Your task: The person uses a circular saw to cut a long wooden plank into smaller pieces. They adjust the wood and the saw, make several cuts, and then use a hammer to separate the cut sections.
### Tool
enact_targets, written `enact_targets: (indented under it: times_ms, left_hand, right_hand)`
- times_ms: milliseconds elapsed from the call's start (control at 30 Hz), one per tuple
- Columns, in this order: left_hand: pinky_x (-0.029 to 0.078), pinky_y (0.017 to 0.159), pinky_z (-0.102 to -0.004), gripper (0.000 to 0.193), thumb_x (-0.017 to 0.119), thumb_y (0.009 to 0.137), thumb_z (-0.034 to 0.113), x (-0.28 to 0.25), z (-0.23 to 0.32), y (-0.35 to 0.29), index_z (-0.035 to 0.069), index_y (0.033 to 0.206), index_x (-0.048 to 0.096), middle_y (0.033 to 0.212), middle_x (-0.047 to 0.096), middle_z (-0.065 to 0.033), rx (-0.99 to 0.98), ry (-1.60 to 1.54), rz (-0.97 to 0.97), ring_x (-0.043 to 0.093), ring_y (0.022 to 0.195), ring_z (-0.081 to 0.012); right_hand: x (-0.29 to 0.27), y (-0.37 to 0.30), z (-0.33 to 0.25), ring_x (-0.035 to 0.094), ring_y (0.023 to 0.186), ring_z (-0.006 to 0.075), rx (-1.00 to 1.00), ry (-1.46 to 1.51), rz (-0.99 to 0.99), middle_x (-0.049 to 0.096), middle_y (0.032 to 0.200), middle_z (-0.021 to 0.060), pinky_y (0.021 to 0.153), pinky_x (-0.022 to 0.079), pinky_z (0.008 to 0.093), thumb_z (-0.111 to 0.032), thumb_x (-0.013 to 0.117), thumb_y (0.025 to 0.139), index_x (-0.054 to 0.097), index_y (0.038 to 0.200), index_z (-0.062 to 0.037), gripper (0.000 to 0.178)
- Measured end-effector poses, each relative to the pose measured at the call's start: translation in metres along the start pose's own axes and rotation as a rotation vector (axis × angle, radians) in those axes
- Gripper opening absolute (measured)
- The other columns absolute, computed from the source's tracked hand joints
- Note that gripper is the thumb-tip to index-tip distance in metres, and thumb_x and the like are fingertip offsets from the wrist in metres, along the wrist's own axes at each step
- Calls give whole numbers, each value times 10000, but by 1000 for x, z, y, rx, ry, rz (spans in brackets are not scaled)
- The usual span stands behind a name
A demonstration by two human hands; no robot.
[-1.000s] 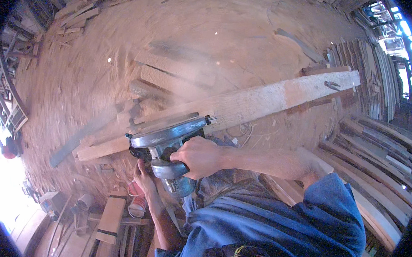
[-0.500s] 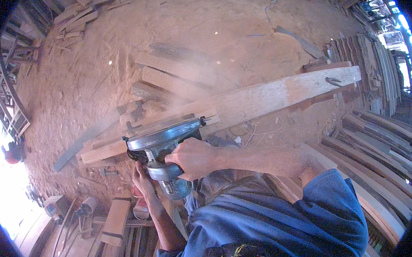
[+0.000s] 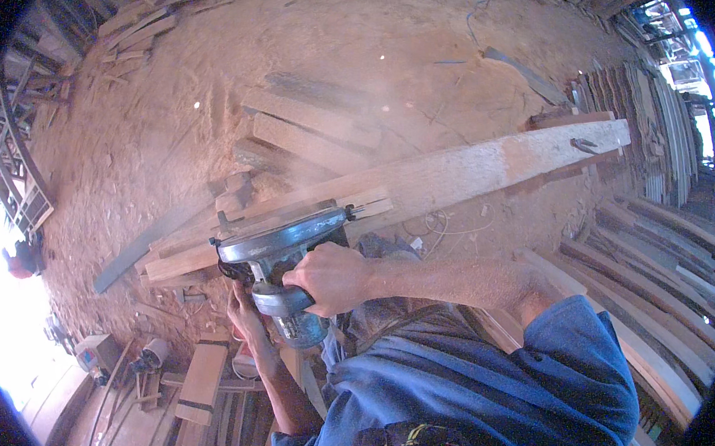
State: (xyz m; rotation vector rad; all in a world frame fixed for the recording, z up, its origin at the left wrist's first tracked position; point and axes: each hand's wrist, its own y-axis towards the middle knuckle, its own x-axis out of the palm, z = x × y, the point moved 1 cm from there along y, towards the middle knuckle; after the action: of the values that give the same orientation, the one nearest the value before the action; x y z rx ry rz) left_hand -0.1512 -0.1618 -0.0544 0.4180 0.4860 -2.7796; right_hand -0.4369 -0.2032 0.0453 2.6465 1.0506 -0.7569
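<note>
My right hand is wrapped round the rear handle of a circular saw. The saw's metal base lies along the near side of a long pale wooden plank, which runs from lower left to upper right. To the right of the base, a straight cut line shows in the wood. Under the saw's left end, my left hand has its fingers curled upward by the dark guard. The saw partly hides them, so what they grip cannot be made out. Dust hazes the air beyond the saw.
Offcut boards lie on the dusty ground beyond the plank. A clamp-like metal piece rests on the plank's far right end. Stacked timbers fill the right side. A boxy machine and more boards are at lower left.
The saw and both hands have shifted slightly left along the plank. More of the cut line shows to the right of the saw's base.
</note>
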Motion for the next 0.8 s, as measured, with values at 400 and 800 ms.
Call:
enact_targets:
  times_ms: [400, 800]
  left_hand:
    - [482, 637, -310, 507, 503, 1065, 442, 6, 7, -4, -32, 1142, 669, 901, 690, -54, 33, 39, 41, 597, 737, -123]
    - [496, 687, -321, 533, 493, 1066, 457, -2, 0, -3, -43, 1114, 671, 905, 697, -85, -35, 38, 3, 600, 774, -131]
  right_hand:
    - [1, -1, 1, 710, 793, 392, 14, 6, -2, 705, 789, 210, 727, 561, 496, -191, 757, 677, 680, 935, -23, 317]
    - [5, -2, 1, 714, 818, 395, 20, 16, -4, 710, 819, 222, 747, 566, 502, -212, 766, 692, 683, 958, -18, 339]
